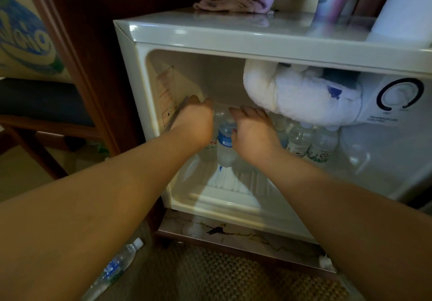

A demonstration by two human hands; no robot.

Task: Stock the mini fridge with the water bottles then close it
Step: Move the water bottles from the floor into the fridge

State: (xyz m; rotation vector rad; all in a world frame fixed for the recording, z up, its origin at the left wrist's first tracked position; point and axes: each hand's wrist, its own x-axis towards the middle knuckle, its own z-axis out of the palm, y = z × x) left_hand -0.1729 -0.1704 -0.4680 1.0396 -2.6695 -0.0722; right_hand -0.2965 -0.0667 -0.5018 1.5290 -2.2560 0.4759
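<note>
Dark wood panelling closes round the open mini fridge [140,71], which sits low over a patterned carpet [222,275]; both bare arms reach inside. Left hand [195,123] goes deep along the fridge's left wall, back of the hand up, its fingers hidden behind it, so whether that grip holds anything cannot be told. Right hand [253,128] lies just beside it, fingers loosely spread and relaxed, the thumb side touching a blue-labelled bottle [225,145] that stands upright between the two hands; this grip is not closed round the bottle. To the right of the right hand, a group of standing bottles [308,142] with pale labels fills the back of the floor of the fridge, close together. Above the right hand bulges a frosted freezer box [299,97] (thick white ice all over it), and further right is the round temperature dial [401,94]. Below the left forearm, well outside the fridge, one more water bottle on the floor [114,270] lies on its side on the carpet. On the fridge top rests a pink cloth [236,1].
</note>
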